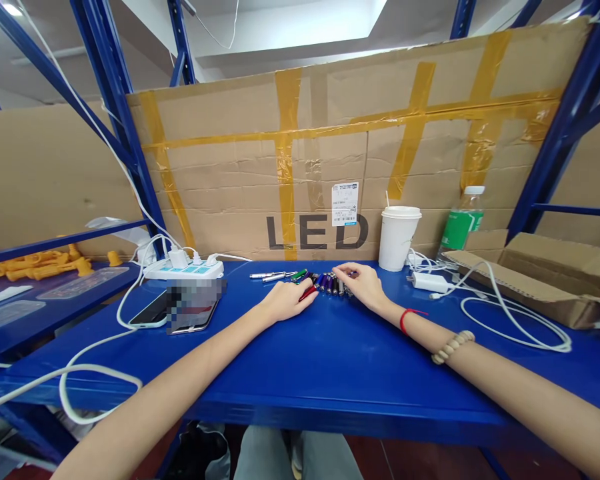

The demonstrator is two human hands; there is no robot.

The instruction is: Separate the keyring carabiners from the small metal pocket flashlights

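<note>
A row of pens (pixel 329 285), dark, purple and silver, lies side by side on the blue table (pixel 320 360) between my hands. My left hand (pixel 287 300) is at the row's left end, its fingers closed around a red pen (pixel 307 293). At the right end, my right hand (pixel 363 283) curls over the pens with its fingers pressed together on them. Its fingertips partly cover the pens beneath. Just beyond my left hand lie silver pens (pixel 270 275) and a green pen (pixel 299 275), apart from the row.
A white cup (pixel 400 239) with a straw and a green-labelled bottle (pixel 463 223) stand at the back right. Beside them are a white charger (pixel 429 283) and an open cardboard box (pixel 545 280). Phones (pixel 153 311) and a power strip (pixel 200 269) lie left. Cardboard (pixel 220 180) walls the back.
</note>
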